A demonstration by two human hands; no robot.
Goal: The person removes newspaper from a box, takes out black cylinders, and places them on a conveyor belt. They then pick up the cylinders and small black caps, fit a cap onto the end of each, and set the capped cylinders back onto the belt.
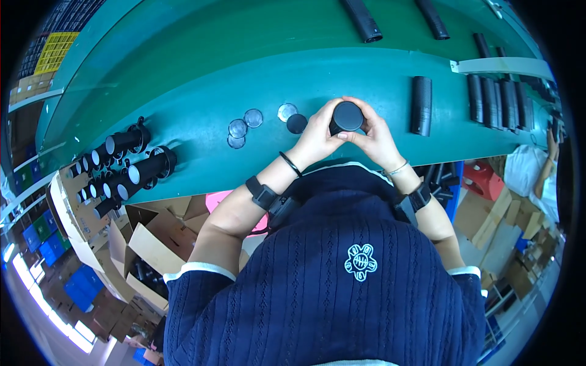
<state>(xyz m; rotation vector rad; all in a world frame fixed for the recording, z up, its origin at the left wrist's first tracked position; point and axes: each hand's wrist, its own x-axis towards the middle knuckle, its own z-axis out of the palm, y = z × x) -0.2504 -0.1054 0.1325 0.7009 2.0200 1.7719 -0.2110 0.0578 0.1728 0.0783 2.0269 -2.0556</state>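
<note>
Both my hands are wrapped round a black cylinder (348,117), held upright over the near part of the green table with its flat round end facing up. My left hand (317,132) grips it from the left and my right hand (375,138) from the right, thumbs in front. The cylinder's lower part is hidden by my fingers. Just left of my left hand lie a dark round disc (296,124) and a clear disc (287,111). Several more clear discs (253,118) lie further left. To the right of my hands a ribbed black tube (421,105) lies by itself.
More black tubes (490,102) lie in a row at the right, others (362,21) on the far green surface (256,33). Black cylinders with white ends (144,168) crowd the left edge. Open cardboard boxes (160,247) and a red stool (483,179) stand below the table.
</note>
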